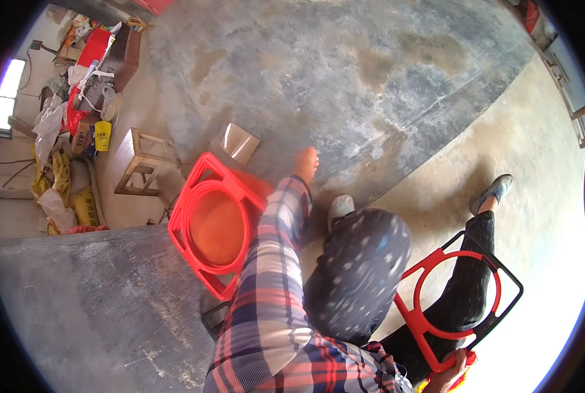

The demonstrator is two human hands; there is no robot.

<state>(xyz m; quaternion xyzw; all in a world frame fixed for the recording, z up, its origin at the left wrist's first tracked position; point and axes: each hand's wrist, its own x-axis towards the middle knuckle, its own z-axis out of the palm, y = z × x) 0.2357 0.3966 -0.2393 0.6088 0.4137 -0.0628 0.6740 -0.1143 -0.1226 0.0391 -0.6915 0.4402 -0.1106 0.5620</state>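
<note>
My left arm, in a plaid sleeve, reaches forward over the floor. Its hand (307, 164) is smeared by motion and holds nothing I can make out. Just left of that arm is a stack of red square plastic frames (186, 219) with a round opening, orange inside. At the lower right my right hand (448, 376) is closed on a red plastic frame (420, 321) with a ring in its middle and a black outer bar on its far side. Something red and yellow shows beside those fingers, too small a part to name.
A wooden stool (134, 160) lies at the left near a small brown box-like piece (241, 144). Bags, boxes and a yellow tub (102, 135) crowd the left wall. My legs (358, 275) take up the middle and right. A dark thing (215, 319) lies by my left sleeve.
</note>
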